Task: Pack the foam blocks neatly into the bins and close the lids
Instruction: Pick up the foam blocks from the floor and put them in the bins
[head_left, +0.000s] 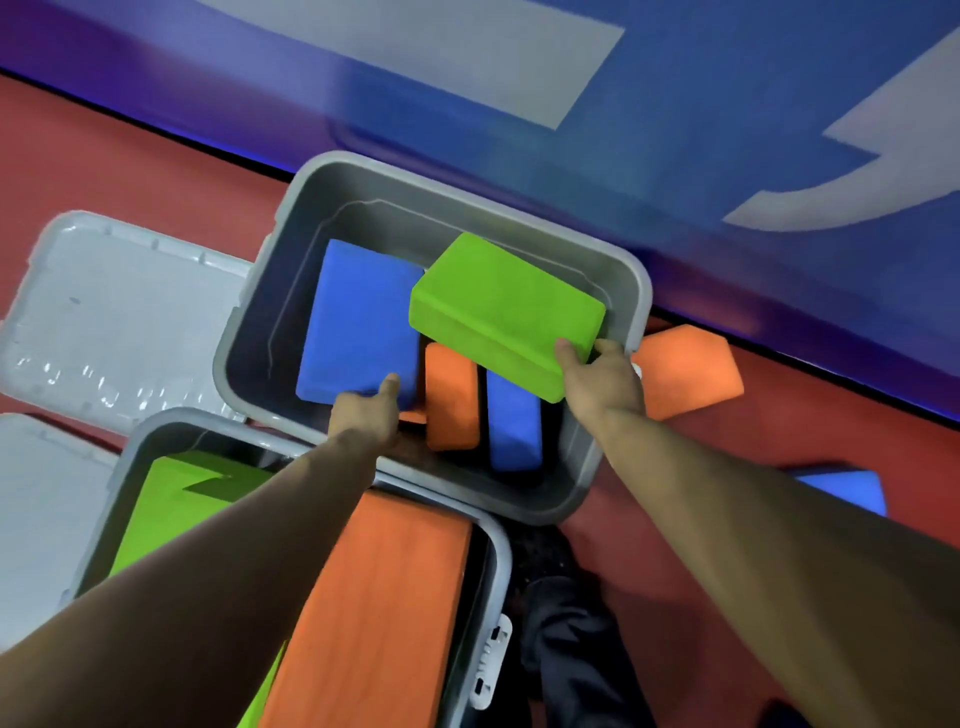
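1. Right hand (597, 374) grips the green block (506, 312) by its near corner, over the far bin (260, 312) at frame centre.
2. Left hand (369, 410) touches the flat blue block (358, 322) inside that bin, fingers straight.
3. Orange block (451, 395) and another blue block (513, 426) stand on edge beside it.
4. Near bin (498, 561), lower left, holds green and orange blocks.
5. Lid (119, 312) lies open at left.

A red floor (130, 156) runs below a blue padded wall (727, 130) bearing large pale grey shapes (415, 52). A dark seam separates the two. Lighting is dim and even.
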